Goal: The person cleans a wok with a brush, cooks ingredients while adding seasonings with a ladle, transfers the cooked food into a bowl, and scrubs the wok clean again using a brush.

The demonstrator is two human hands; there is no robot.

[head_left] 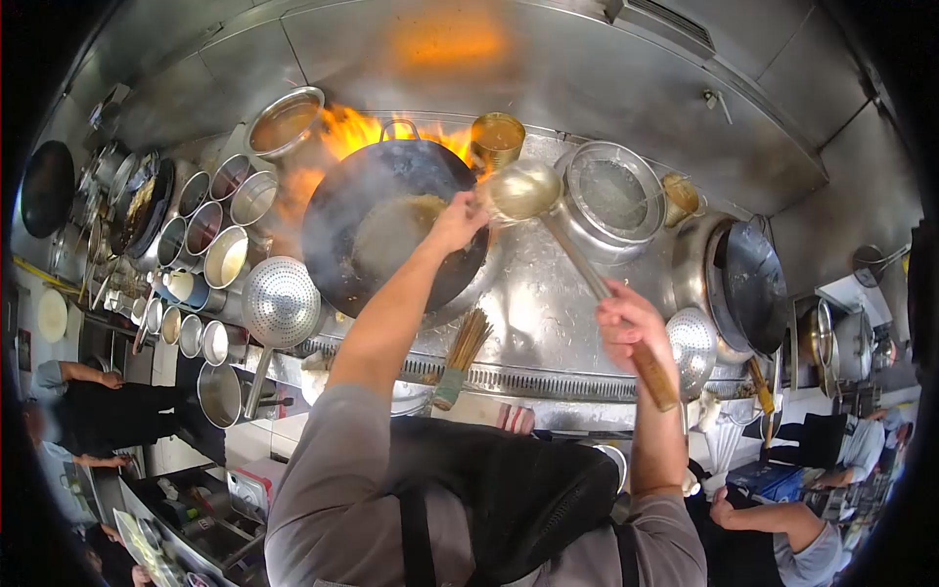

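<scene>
My right hand (631, 323) is wrapped round the wooden handle of a large metal ladle (587, 264). The ladle's bowl (523, 189) hangs just right of the wok, level with its upper half. Right against the bowl's left edge is my left hand (458, 225), fingers drawn together; what they pinch, if anything, I cannot make out. Beneath that hand sits a dark wok (333, 230) on the burner, with smoke rising from it and a paler patch at its middle. Orange flames (357, 132) burn behind the wok's far rim.
A bamboo brush (467, 357) lies on the near ledge. To the left are a perforated skimmer (281, 301) and several metal seasoning pots (227, 256). A strainer over a pot (616, 196) and stacked woks (753, 284) stand right. Other people work at both sides.
</scene>
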